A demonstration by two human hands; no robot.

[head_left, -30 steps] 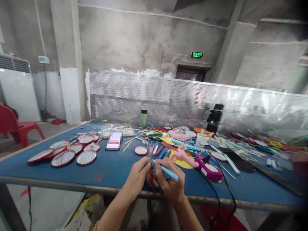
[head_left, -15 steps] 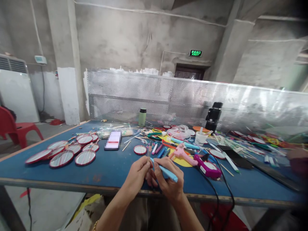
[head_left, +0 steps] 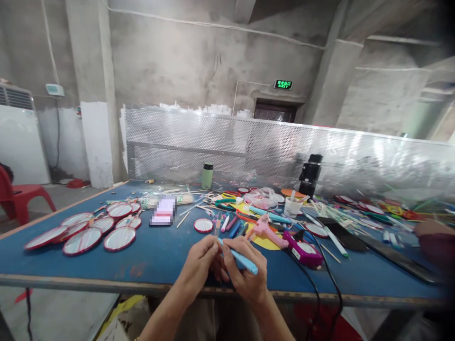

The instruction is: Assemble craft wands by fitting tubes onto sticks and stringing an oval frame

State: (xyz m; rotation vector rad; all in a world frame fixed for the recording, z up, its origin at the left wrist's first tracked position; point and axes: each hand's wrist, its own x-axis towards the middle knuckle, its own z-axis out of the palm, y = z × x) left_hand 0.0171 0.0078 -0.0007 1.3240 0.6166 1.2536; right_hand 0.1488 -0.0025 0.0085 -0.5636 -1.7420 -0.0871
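Blue table (head_left: 156, 258): at its six o'clock, my left hand (head_left: 199, 259) pinching a thin strip (head_left: 217, 228), my right hand (head_left: 249, 271) gripping a light-blue pen (head_left: 245, 262), apparently marking, any next stroke calling for steadiness.

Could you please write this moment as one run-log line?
left hand: holding thin strip | right hand: gripping light-blue pen, one end near strip | nearby: red-rimmed disc, pink glue gun
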